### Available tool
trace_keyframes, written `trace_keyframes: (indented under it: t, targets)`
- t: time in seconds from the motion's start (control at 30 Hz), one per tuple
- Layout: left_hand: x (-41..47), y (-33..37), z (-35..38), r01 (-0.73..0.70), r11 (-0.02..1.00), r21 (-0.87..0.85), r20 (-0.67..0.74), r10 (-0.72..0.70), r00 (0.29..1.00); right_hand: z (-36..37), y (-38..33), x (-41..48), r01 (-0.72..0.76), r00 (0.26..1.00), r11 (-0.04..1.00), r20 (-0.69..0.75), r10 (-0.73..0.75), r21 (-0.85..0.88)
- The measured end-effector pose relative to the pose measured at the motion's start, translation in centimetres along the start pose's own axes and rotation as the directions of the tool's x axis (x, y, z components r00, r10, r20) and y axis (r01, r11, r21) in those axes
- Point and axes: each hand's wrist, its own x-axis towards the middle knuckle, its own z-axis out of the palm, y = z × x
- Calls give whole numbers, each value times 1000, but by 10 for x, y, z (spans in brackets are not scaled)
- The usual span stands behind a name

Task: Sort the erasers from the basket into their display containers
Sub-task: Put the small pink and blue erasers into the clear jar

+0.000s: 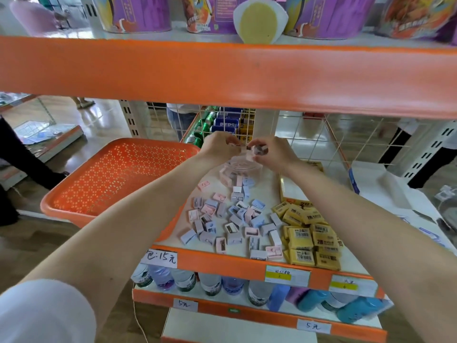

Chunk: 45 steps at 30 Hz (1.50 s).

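PEPSI on cans, 2B on yellow erasers, 5元 tags (handwritten)

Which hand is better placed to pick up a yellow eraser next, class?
Probably the right hand: the yellow erasers lie to the right, beneath that forearm, though it pinches a pink eraser. The left hand would reach across.

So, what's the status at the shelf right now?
Right hand pinches a pink eraser over the jar; left hand alongside, grip unclear. Many loose erasers on the shelf. Nothing blocking.
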Motion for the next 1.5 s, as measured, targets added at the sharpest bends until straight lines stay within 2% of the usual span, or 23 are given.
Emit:
trace_keyframes:
  t: [0.27,0.43,0.5,0.7,0.93,1.1,1.27,1.5]
  targets:
    - [5,-11,0,15,1000,-7,-45,-15,999,-2,7,-3,-11,999,998,34,9,56]
    - [-8,-18,-10,20,999,-31,-82,-22,996,-4,-2,-17,46,998,992,-47,-40,121]
    - [-18,-17,-11,-2,998,59,-81,7,997,-3,-6,-26,40,999,987,1,-41,157]
    - [-59,-23,22,-8,978,210,7,7,1000,22,4,-46,38,978,998,202,-47,51]
    - [-66,-61,46,149,944,294,-116,-119,986,42,12,-51,54,959,998,279,-44,-27]
    - [-60,-67,49,167,923,348,-26,-169,985,51,5,-47,80,963,986,265,-39,-145]
    - [-64,-62,51,85,927,366,26,-101,994,59,3,-50,77,965,993,258,-50,-94]
    - [-78,-63,42,6,965,260,140,-44,989,58,0,-55,82,968,993,243,-59,-85]
